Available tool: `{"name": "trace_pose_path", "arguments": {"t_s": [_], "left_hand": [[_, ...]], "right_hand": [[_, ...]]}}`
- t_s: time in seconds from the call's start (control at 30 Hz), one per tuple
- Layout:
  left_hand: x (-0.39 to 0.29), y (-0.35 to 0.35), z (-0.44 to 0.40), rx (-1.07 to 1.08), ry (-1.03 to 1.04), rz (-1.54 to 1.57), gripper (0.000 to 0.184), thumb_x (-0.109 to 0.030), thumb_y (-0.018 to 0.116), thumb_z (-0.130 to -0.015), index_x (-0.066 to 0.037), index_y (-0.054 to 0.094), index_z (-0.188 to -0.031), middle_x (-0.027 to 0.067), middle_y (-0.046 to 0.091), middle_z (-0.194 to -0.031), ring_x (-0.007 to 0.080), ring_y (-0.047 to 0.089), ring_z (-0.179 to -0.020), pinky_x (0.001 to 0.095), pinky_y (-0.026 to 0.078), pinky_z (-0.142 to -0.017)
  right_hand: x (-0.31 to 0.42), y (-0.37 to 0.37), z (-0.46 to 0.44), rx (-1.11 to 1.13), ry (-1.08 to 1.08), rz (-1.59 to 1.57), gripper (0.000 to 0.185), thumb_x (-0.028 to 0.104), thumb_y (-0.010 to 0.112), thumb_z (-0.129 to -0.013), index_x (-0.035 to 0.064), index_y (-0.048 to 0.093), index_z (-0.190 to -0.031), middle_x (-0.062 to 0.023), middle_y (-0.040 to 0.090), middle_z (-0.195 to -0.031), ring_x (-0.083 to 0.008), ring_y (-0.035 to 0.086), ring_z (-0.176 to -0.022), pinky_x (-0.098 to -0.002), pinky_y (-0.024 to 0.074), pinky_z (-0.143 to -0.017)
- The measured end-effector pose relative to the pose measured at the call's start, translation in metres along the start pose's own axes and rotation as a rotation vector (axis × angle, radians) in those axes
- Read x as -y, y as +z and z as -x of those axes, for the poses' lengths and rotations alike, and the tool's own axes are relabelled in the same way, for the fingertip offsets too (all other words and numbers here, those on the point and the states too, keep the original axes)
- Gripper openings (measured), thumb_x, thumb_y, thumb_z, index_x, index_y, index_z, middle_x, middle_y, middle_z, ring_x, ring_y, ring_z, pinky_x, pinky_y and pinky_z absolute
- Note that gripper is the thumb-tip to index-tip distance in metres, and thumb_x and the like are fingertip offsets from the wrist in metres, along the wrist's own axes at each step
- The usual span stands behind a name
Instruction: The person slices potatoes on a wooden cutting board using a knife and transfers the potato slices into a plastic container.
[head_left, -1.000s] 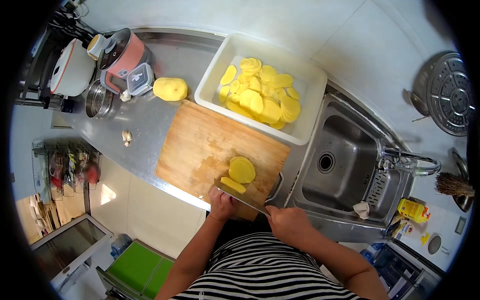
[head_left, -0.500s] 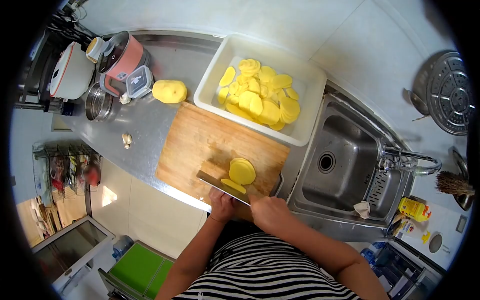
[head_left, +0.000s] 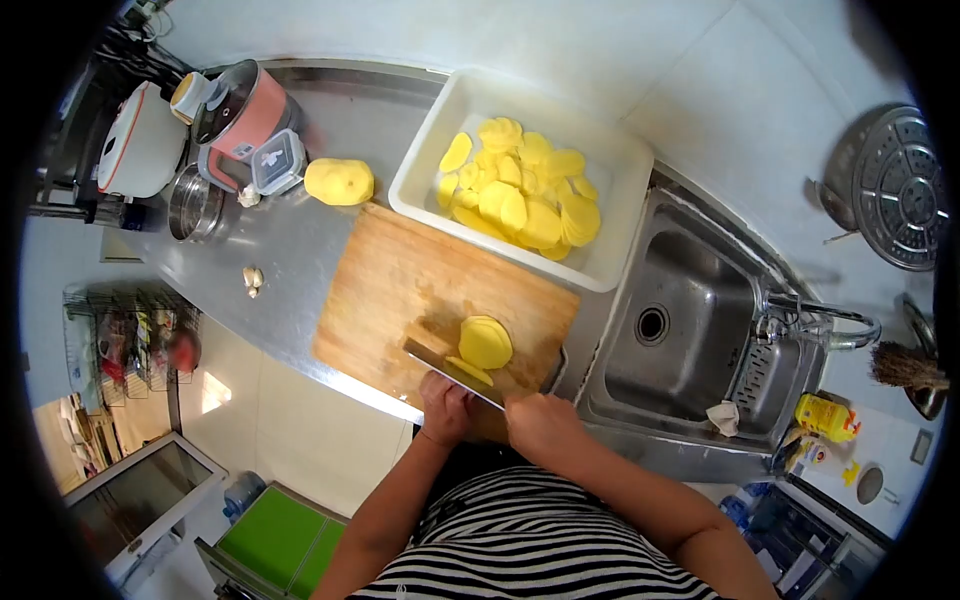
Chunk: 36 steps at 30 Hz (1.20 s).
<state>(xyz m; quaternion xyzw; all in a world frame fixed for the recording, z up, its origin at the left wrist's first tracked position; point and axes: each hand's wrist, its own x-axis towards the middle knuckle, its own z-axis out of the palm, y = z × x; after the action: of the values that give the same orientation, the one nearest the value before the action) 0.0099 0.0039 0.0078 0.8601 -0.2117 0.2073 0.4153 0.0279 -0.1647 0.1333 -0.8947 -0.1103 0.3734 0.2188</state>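
Note:
My right hand (head_left: 545,425) is wrapped round the handle of a kitchen knife (head_left: 452,372), whose wide blade slants over the near part of the wooden cutting board (head_left: 385,280). Close against the blade's near side, my left hand (head_left: 446,408) has its fingers curled on a potato, which the fingers and blade mostly hide. A thin potato slice (head_left: 470,371) leans along the far side of the blade. Just beyond it lies a small stack of round potato slices (head_left: 486,342) on the board.
Behind the board stands a white tub (head_left: 420,165) with many potato slices (head_left: 520,200). A peeled whole potato (head_left: 339,182), garlic cloves (head_left: 253,280) and a pink pot (head_left: 255,115) are at the left. A steel sink (head_left: 690,300) with a faucet (head_left: 830,325) is at the right.
The knife blade and my right hand have shifted slightly to the right. My left hand stays beside the blade, and the slices lie much as before.

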Motion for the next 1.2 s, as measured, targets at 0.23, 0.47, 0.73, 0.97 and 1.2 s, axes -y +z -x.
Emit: {"name": "trace_pose_path", "arguments": {"t_s": [0.23,0.47,0.73,0.97,1.2], "left_hand": [[0.004,0.005,0.008,-0.044,-0.004,-0.054,0.032,-0.001,0.067,-0.066,-0.007,0.049,-0.091,0.0106,0.051,-0.094,0.03,0.055,-0.078,0.0413,0.044,-0.066],[-0.002,-0.001,-0.003,0.02,-0.013,-0.051,0.027,-0.003,0.065,-0.068,-0.009,0.049,-0.088,0.0097,0.052,-0.084,0.0296,0.053,-0.07,0.0411,0.042,-0.061],[-0.007,0.0,-0.002,-0.019,-0.023,-0.134,0.026,-0.002,0.066,-0.066,-0.01,0.05,-0.086,0.0106,0.049,-0.089,0.0302,0.052,-0.073,0.0417,0.043,-0.064],[-0.004,0.003,0.006,-0.047,-0.014,-0.181,0.028,-0.002,0.067,-0.066,-0.01,0.051,-0.088,0.0101,0.048,-0.093,0.0305,0.052,-0.076,0.0416,0.044,-0.066],[-0.002,0.002,0.01,0.025,-0.015,-0.213,0.03,-0.006,0.067,-0.069,-0.008,0.053,-0.095,0.0125,0.052,-0.096,0.0321,0.054,-0.081,0.0422,0.042,-0.066]], "right_hand": [[-0.002,0.003,-0.004,-0.037,-0.002,0.007,0.014,0.008,0.048,-0.08,-0.0005,0.058,-0.081,-0.0208,0.064,-0.074,-0.0361,0.065,-0.07,-0.0456,0.0521,-0.061],[-0.011,0.021,-0.024,-0.093,-0.06,0.032,0.013,0.009,0.05,-0.078,-0.0008,0.057,-0.083,-0.0212,0.064,-0.073,-0.0365,0.065,-0.068,-0.0457,0.0522,-0.059],[-0.025,0.032,-0.027,-0.171,-0.051,-0.033,0.018,0.017,0.051,-0.083,0.0007,0.058,-0.086,-0.0205,0.063,-0.069,-0.0376,0.063,-0.064,-0.0468,0.0507,-0.058],[-0.02,0.001,0.012,-0.055,-0.01,-0.039,0.022,0.02,0.055,-0.085,0.0032,0.059,-0.099,-0.0189,0.063,-0.07,-0.0373,0.062,-0.067,-0.0476,0.0494,-0.062],[-0.021,-0.017,0.041,-0.05,-0.024,-0.019,0.024,0.021,0.054,-0.086,0.0036,0.059,-0.102,-0.018,0.063,-0.069,-0.0356,0.063,-0.065,-0.046,0.0499,-0.059]]}}
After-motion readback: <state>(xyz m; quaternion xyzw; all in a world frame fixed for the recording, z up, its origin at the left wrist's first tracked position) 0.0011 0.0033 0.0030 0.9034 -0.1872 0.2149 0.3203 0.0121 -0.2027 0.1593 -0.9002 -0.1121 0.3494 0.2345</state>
